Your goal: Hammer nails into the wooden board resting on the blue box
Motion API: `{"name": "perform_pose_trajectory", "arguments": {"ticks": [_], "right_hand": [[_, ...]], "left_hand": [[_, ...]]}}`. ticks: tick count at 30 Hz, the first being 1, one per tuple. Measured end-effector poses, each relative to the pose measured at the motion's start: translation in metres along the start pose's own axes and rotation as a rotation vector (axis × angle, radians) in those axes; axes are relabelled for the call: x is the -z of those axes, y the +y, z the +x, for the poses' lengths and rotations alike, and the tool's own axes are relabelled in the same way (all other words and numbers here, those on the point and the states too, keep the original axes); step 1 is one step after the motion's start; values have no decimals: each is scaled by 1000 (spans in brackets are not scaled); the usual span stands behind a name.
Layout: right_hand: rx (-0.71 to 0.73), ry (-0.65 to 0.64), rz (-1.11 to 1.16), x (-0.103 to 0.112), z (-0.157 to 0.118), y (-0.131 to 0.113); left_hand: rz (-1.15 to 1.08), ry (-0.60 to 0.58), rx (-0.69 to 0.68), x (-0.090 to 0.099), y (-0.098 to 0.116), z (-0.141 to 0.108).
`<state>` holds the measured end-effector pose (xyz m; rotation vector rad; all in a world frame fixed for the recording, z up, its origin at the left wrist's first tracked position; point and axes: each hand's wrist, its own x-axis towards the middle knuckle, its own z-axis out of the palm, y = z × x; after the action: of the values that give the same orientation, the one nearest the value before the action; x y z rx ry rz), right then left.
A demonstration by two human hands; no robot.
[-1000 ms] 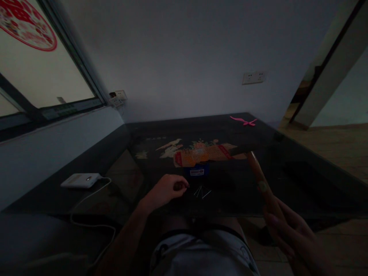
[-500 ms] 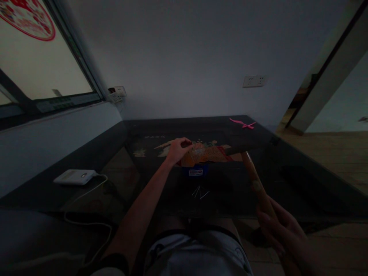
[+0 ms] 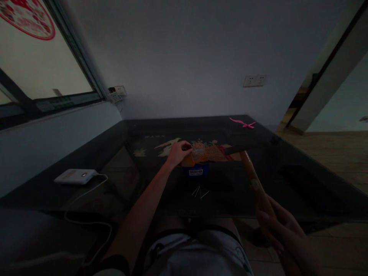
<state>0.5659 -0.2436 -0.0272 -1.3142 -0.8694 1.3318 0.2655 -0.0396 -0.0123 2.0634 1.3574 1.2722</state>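
My right hand (image 3: 283,226) is wrapped round the wooden handle of a hammer (image 3: 254,178). Its dark head points left, over the right end of an orange-brown patterned piece (image 3: 212,153). That piece lies on a small blue box (image 3: 196,170) with a white label. At the piece's left end my left hand (image 3: 178,152) pinches with thumb and forefinger; what the fingertips hold is too small and dark to make out. Several thin nails (image 3: 198,191) lie loose on the dark tabletop in front of the box.
A white power bank (image 3: 76,176) with a white cable rests at the left of the glossy dark table (image 3: 161,191). Toward the back right lies a pink ribbon (image 3: 244,124). Behind the table stands a wall with sockets (image 3: 254,81); a window is at the left.
My left hand has shifted very slightly at the left end of the patterned piece, still pinching. The hammer stays in almost the same place.
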Motion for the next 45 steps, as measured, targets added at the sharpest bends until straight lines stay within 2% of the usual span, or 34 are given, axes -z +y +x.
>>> {"name": "perform_pose_trajectory", "arguments": {"ticks": [5,9,14,18,22,25,29,35,41,45], "right_hand": [[29,-98,-91,-6,4,-14],[132,-147,-255,-19,16,-46],[271,-369,-500,-39,39,-95],[352,-546,-644,-56,54,-117],[336,-650,-813,-69,63,-124],[311,-646,-866,-74,64,-128],[353,-606,-833,-75,62,-132],[323,-674,-860,-75,65,-126],[376,-616,-844,-73,63,-134],[369,-636,-856,-72,66,-129]], "left_hand": [[-21,-11,24,-2,-2,-1],[-33,7,47,-2,0,-3],[8,6,91,-1,6,-5],[66,22,98,-1,10,-5],[100,28,106,-2,9,-6],[79,11,99,-3,5,-6],[39,16,100,-5,4,-6],[121,22,114,-2,10,-7],[59,13,100,-3,9,-7],[72,13,128,-3,10,-6]]}}
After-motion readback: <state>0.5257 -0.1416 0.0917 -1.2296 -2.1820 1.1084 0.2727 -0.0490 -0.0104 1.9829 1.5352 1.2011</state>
